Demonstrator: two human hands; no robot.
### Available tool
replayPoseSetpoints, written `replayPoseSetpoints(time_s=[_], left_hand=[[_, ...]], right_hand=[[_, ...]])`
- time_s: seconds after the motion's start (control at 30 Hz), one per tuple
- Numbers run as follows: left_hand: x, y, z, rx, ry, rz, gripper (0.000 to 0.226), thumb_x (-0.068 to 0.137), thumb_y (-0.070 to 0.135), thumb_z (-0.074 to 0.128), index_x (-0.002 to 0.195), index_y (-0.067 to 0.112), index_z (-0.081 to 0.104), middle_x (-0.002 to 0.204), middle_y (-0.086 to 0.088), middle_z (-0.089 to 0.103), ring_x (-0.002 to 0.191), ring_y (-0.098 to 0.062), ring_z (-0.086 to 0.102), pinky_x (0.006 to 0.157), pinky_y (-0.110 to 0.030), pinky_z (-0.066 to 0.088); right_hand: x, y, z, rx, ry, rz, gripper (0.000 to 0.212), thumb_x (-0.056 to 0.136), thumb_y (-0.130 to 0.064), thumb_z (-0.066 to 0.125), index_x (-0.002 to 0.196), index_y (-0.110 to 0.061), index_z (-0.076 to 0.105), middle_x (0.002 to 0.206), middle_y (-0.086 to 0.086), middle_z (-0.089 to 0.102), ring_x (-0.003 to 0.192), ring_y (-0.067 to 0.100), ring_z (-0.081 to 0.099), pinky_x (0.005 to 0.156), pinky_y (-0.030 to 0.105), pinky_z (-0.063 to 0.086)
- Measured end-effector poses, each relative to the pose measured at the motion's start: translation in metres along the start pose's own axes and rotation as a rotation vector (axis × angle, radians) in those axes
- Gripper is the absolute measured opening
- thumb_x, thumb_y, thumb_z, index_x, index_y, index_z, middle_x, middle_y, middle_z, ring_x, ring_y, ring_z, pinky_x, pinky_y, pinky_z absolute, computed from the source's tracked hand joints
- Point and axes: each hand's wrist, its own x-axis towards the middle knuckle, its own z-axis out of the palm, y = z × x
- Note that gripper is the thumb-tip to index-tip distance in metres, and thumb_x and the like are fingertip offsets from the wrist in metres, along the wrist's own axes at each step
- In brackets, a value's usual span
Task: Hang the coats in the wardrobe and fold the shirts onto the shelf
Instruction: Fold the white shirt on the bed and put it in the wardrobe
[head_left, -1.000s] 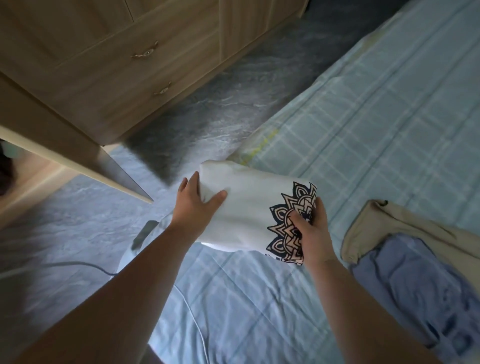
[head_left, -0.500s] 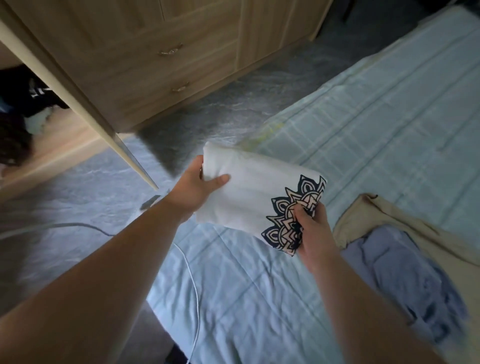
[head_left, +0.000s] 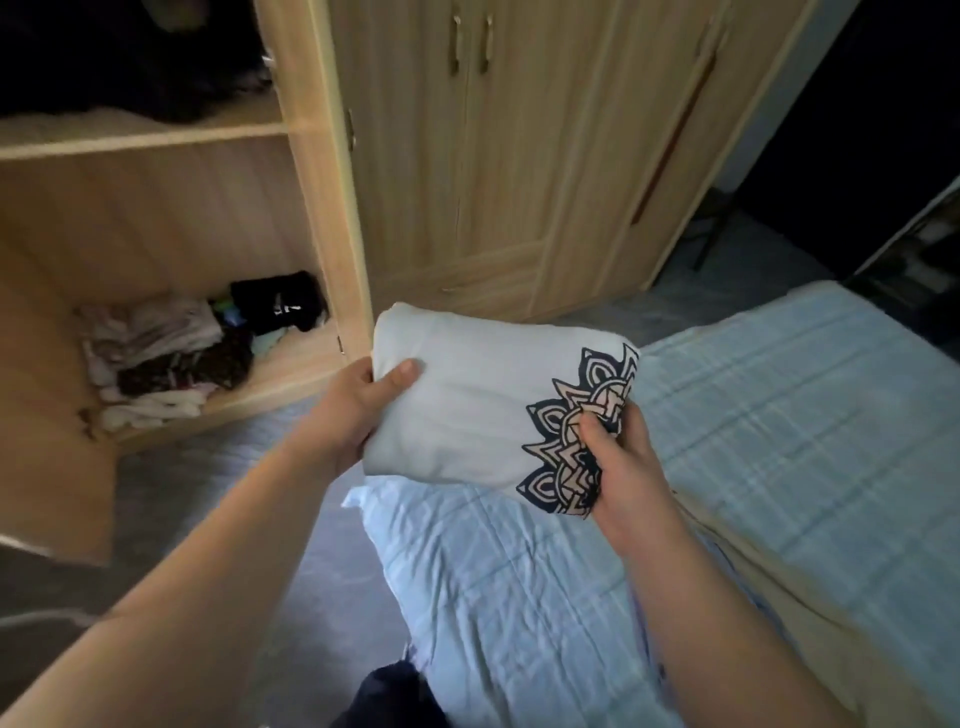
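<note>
While hands grip folded shirt (head_left: 467, 405) — clothes pile (head_left: 171, 364) on shelf (head_left: 291, 374).

A single head-worn view looks forward and down from close above the bed (head_left: 753, 415) on the right, facing the far wardrobe (head_left: 415, 156), its open compartment on the left; the dark upper shelf seems blurred.

The fingers of both hands lay hidden under the folded shirt (head_left: 483, 405). The dark clothes (head_left: 130, 67) on the upper shelf (head_left: 140, 136) were too dim to tell apart. The beige garment (head_left: 810, 597) ran off the right edge.
</note>
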Motion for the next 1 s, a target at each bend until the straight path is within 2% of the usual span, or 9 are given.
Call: replayPoseSetpoints(time_s=[0.07, 0.13, 0.27, 0.33, 0.43, 0.5, 0.77, 0.9, 1.0], left_hand=[[-0.035, 0.03, -0.024, -0.026, 0.06, 0.03, 0.07, 0.072, 0.047, 0.081, 0.121, 0.003, 0.06, 0.117, -0.019, 0.069, 0.105, -0.035, 0.068, 0.089, -0.051, 0.056], [-0.063, 0.058, -0.051, -0.038, 0.108, 0.071, 0.077, 0.064, 0.052, 0.086, 0.12, 0.005, 0.061, 0.116, -0.018, 0.07, 0.103, -0.034, 0.069, 0.081, -0.046, 0.059], [-0.098, 0.11, -0.106, -0.026, 0.216, 0.185, 0.086, 0.053, 0.058, 0.088, 0.116, 0.004, 0.063, 0.112, -0.02, 0.071, 0.099, -0.036, 0.07, 0.081, -0.048, 0.059], [-0.109, 0.13, -0.134, -0.038, 0.277, 0.232, 0.081, 0.06, 0.054, 0.086, 0.117, 0.003, 0.062, 0.112, -0.02, 0.07, 0.1, -0.037, 0.069, 0.083, -0.05, 0.058], [-0.12, 0.156, -0.189, -0.069, 0.418, 0.288, 0.048, 0.083, 0.037, 0.071, 0.114, 0.001, 0.063, 0.106, -0.018, 0.073, 0.092, -0.032, 0.072, 0.069, -0.039, 0.059], [-0.122, 0.17, -0.23, -0.073, 0.505, 0.309, 0.035, 0.089, 0.028, 0.064, 0.111, 0.001, 0.063, 0.101, -0.016, 0.074, 0.086, -0.029, 0.073, 0.064, -0.035, 0.059], [-0.087, 0.227, -0.422, 0.058, 0.745, 0.333, 0.042, 0.088, 0.042, 0.066, 0.1, 0.001, 0.064, 0.09, -0.009, 0.076, 0.084, -0.027, 0.074, 0.063, -0.036, 0.058], [-0.05, 0.258, -0.494, 0.14, 0.785, 0.298, 0.041, 0.088, 0.045, 0.066, 0.099, 0.006, 0.063, 0.086, -0.003, 0.076, 0.077, -0.02, 0.074, 0.058, -0.028, 0.054], [-0.019, 0.272, -0.533, 0.216, 0.803, 0.257, 0.035, 0.091, 0.044, 0.063, 0.093, 0.008, 0.062, 0.08, 0.001, 0.075, 0.072, -0.016, 0.072, 0.058, -0.031, 0.054]], right_hand=[[-0.018, -0.023, 0.035, -0.039, -0.087, -0.017, 0.046, 0.084, -0.024, 0.072, 0.126, -0.031, 0.054, 0.117, 0.003, 0.071, 0.106, 0.026, 0.069, 0.082, 0.048, 0.057], [-0.03, -0.037, 0.072, -0.048, -0.176, -0.043, 0.052, 0.078, -0.029, 0.074, 0.126, -0.029, 0.055, 0.118, 0.004, 0.071, 0.106, 0.025, 0.069, 0.082, 0.045, 0.057], [-0.04, -0.051, 0.15, -0.012, -0.303, -0.068, 0.034, 0.093, -0.012, 0.061, 0.122, -0.027, 0.057, 0.112, 0.002, 0.073, 0.102, 0.022, 0.07, 0.082, 0.042, 0.057], [-0.037, -0.052, 0.193, -0.023, -0.355, -0.079, 0.031, 0.094, -0.012, 0.061, 0.12, -0.028, 0.059, 0.114, 0.003, 0.073, 0.102, 0.022, 0.07, 0.087, 0.046, 0.056], [-0.024, -0.048, 0.27, -0.049, -0.444, -0.079, 0.029, 0.094, -0.013, 0.061, 0.118, -0.029, 0.06, 0.109, 0.001, 0.074, 0.099, 0.023, 0.071, 0.087, 0.05, 0.056], [-0.012, -0.041, 0.323, -0.07, -0.52, -0.08, 0.027, 0.095, -0.014, 0.06, 0.116, -0.031, 0.06, 0.108, 0.001, 0.074, 0.099, 0.025, 0.071, 0.085, 0.05, 0.056], [0.048, 0.011, 0.546, -0.151, -0.682, -0.089, 0.026, 0.097, -0.018, 0.06, 0.118, -0.033, 0.062, 0.119, 0.004, 0.07, 0.112, 0.029, 0.066, 0.101, 0.059, 0.047], [0.083, 0.03, 0.627, -0.133, -0.669, -0.056, 0.029, 0.086, -0.028, 0.069, 0.113, -0.039, 0.064, 0.119, 0.003, 0.071, 0.112, 0.028, 0.066, 0.1, 0.058, 0.049], [0.113, 0.043, 0.667, -0.117, -0.67, -0.01, 0.028, 0.094, -0.02, 0.065, 0.116, -0.036, 0.062, 0.117, 0.003, 0.072, 0.111, 0.028, 0.067, 0.096, 0.053, 0.052]])
